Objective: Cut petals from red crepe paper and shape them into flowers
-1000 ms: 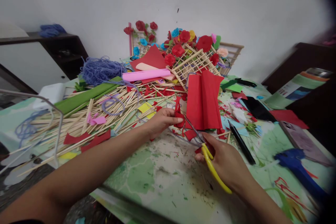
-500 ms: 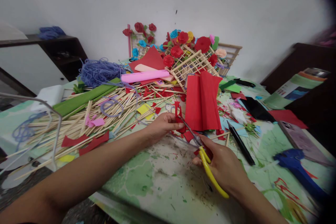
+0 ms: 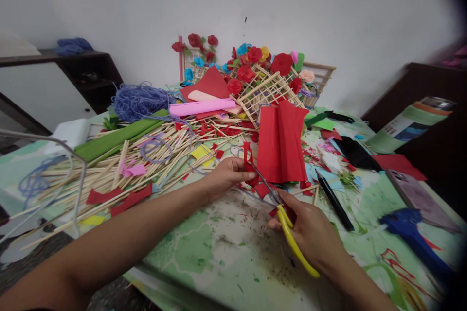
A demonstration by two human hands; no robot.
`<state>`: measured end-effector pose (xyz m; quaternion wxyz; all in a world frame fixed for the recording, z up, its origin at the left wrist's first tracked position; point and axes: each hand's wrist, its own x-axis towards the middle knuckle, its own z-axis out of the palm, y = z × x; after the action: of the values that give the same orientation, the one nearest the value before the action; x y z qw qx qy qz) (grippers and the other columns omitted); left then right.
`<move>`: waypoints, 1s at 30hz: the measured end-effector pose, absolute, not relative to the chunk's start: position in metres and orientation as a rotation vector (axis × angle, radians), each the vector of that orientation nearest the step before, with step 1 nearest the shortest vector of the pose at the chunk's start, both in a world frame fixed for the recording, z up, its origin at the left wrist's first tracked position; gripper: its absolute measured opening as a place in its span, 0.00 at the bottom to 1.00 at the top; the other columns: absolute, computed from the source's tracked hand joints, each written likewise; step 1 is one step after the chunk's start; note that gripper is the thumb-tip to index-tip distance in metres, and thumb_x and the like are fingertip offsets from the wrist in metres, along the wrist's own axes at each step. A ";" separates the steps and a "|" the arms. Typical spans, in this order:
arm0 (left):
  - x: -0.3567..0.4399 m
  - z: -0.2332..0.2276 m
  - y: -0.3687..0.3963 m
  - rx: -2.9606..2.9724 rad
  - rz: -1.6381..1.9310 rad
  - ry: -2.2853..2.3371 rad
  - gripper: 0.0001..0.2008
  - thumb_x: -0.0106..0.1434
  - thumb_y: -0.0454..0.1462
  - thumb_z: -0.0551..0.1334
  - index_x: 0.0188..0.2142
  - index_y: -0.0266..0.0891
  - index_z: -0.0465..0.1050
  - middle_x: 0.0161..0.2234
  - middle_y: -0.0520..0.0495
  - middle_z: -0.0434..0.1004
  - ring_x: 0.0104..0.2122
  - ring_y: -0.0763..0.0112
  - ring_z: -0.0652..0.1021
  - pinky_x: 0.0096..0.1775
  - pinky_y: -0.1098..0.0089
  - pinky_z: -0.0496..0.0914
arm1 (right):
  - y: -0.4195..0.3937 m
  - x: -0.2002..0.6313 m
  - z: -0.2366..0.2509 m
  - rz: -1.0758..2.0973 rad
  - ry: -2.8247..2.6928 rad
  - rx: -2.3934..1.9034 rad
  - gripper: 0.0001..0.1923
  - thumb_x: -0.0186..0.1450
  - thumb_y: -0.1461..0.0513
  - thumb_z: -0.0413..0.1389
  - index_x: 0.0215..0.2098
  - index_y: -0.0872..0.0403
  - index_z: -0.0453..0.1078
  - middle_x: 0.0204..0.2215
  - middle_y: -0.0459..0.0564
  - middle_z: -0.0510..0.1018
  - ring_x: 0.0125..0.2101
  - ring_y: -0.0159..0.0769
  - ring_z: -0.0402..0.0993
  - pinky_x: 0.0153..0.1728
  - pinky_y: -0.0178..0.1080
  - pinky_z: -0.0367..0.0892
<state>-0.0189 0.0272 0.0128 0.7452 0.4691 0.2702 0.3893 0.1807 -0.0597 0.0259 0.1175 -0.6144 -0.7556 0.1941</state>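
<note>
Head view, looking down over a cluttered craft table (image 3: 226,248) with a green map-like cover. The left hand (image 3: 224,175) reaches in from the lower left and pinches a small red paper piece (image 3: 249,165) between thumb and fingertips — closed firmly on it, holding it just above the table. The right hand (image 3: 310,231) comes in from the lower right with its fingers wrapped through the handles of the yellow-handled scissors (image 3: 282,216); the metal blades point up and left toward the red piece, their tips meeting its edge. Whether the blades stand apart or together is too fine to tell.

Just behind the red piece lies a large folded sheet of red crepe paper (image 3: 282,141), with red scraps scattered around its near edge. To the left spreads a heap of thin wooden sticks (image 3: 146,155), with a green paper roll (image 3: 116,137) lying across its far side and a pink paper roll (image 3: 202,106) beyond. A tangle of purple yarn (image 3: 136,99) sits near the far left corner. Against the wall leans a wooden lattice (image 3: 264,90) dotted with paper flowers — mostly red, some blue and yellow. Right of the hands, a black pen (image 3: 333,199) lies on the cover, and a blue glue gun (image 3: 416,238) rests well apart near the right edge.
</note>
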 end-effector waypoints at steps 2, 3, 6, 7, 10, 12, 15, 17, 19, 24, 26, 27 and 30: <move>-0.019 0.013 0.027 1.030 0.853 0.594 0.14 0.43 0.38 0.72 0.27 0.29 0.77 0.24 0.45 0.77 0.25 0.73 0.73 0.34 0.71 0.65 | -0.060 0.180 0.026 0.551 -2.205 -1.807 0.28 0.60 0.48 0.52 0.55 0.51 0.65 0.26 0.48 0.76 0.26 0.40 0.72 0.26 0.36 0.57; -0.019 0.013 0.027 1.029 0.853 0.594 0.14 0.43 0.38 0.72 0.26 0.29 0.77 0.24 0.45 0.77 0.25 0.73 0.73 0.34 0.72 0.65 | -0.060 0.180 0.025 0.538 -2.202 -1.811 0.28 0.60 0.48 0.53 0.55 0.51 0.65 0.26 0.48 0.77 0.26 0.41 0.72 0.26 0.36 0.57; -0.019 0.013 0.027 1.013 0.847 0.598 0.13 0.43 0.38 0.72 0.26 0.29 0.77 0.24 0.45 0.77 0.25 0.73 0.74 0.34 0.72 0.65 | -0.062 0.180 0.025 0.482 -2.200 -1.823 0.28 0.60 0.48 0.53 0.55 0.51 0.66 0.26 0.50 0.77 0.26 0.41 0.73 0.26 0.36 0.58; -0.019 0.013 0.027 1.005 0.845 0.604 0.13 0.43 0.37 0.72 0.26 0.29 0.77 0.24 0.45 0.77 0.25 0.73 0.74 0.34 0.71 0.66 | -0.062 0.180 0.026 0.470 -2.200 -1.826 0.28 0.60 0.48 0.52 0.55 0.52 0.66 0.26 0.50 0.78 0.26 0.41 0.73 0.25 0.36 0.57; -0.019 0.015 0.027 0.974 0.846 0.626 0.12 0.43 0.36 0.72 0.26 0.30 0.77 0.24 0.46 0.77 0.25 0.74 0.74 0.35 0.71 0.66 | -0.062 0.182 0.026 0.485 -2.190 -1.814 0.27 0.61 0.48 0.51 0.54 0.52 0.66 0.27 0.51 0.78 0.27 0.41 0.73 0.26 0.36 0.58; -0.020 0.016 0.026 0.963 0.854 0.644 0.11 0.43 0.36 0.72 0.25 0.30 0.77 0.23 0.46 0.77 0.24 0.74 0.73 0.34 0.72 0.66 | -0.060 0.185 0.025 0.493 -2.150 -1.810 0.26 0.61 0.48 0.51 0.53 0.52 0.66 0.27 0.51 0.78 0.27 0.42 0.73 0.27 0.37 0.60; -0.020 0.018 0.025 0.984 0.818 0.672 0.10 0.43 0.36 0.72 0.24 0.31 0.76 0.22 0.47 0.76 0.23 0.75 0.73 0.32 0.73 0.65 | -0.056 0.188 0.020 0.500 -2.003 -1.801 0.25 0.59 0.47 0.54 0.50 0.52 0.68 0.26 0.50 0.77 0.27 0.41 0.73 0.27 0.37 0.62; -0.019 0.018 0.021 1.023 0.741 0.677 0.09 0.44 0.36 0.71 0.23 0.31 0.76 0.21 0.47 0.76 0.22 0.75 0.72 0.30 0.73 0.65 | -0.053 0.186 0.018 0.595 -1.843 -1.712 0.25 0.57 0.47 0.56 0.47 0.53 0.69 0.25 0.49 0.77 0.26 0.39 0.72 0.26 0.37 0.63; -0.017 0.018 0.015 1.080 0.646 0.661 0.09 0.45 0.37 0.70 0.22 0.32 0.76 0.20 0.48 0.74 0.21 0.76 0.71 0.28 0.74 0.63 | -0.051 0.179 0.018 0.754 -1.648 -1.547 0.26 0.54 0.47 0.59 0.45 0.55 0.69 0.24 0.48 0.76 0.24 0.37 0.71 0.25 0.37 0.64; -0.011 0.012 0.001 1.214 0.414 0.633 0.09 0.45 0.38 0.69 0.22 0.33 0.75 0.19 0.50 0.72 0.20 0.76 0.68 0.25 0.74 0.59 | -0.051 0.153 0.026 0.958 -1.319 -1.272 0.29 0.46 0.52 0.66 0.42 0.55 0.66 0.24 0.46 0.76 0.24 0.35 0.72 0.25 0.36 0.67; -0.011 0.010 -0.002 1.287 0.347 0.644 0.10 0.46 0.39 0.68 0.23 0.32 0.75 0.18 0.50 0.71 0.19 0.76 0.67 0.24 0.74 0.58 | -0.052 0.146 0.027 0.959 -1.276 -1.252 0.27 0.46 0.56 0.66 0.41 0.54 0.66 0.24 0.45 0.76 0.24 0.33 0.72 0.25 0.36 0.67; -0.011 0.010 -0.002 1.323 0.328 0.650 0.10 0.46 0.39 0.68 0.23 0.32 0.75 0.18 0.50 0.70 0.19 0.77 0.66 0.24 0.74 0.57 | -0.052 0.144 0.027 0.958 -1.266 -1.248 0.25 0.47 0.57 0.65 0.41 0.54 0.66 0.23 0.44 0.75 0.24 0.32 0.71 0.25 0.35 0.67; -0.012 0.010 -0.002 1.374 0.331 0.669 0.10 0.47 0.39 0.66 0.23 0.32 0.75 0.17 0.51 0.69 0.18 0.78 0.64 0.22 0.74 0.56 | -0.053 0.142 0.024 0.940 -1.259 -1.260 0.22 0.49 0.60 0.62 0.42 0.54 0.65 0.22 0.42 0.74 0.22 0.30 0.70 0.24 0.34 0.66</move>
<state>-0.0117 -0.0019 0.0105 0.7097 0.6190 0.3015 0.1491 0.1416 -0.0531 0.0245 0.5345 -0.5286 -0.5285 0.3945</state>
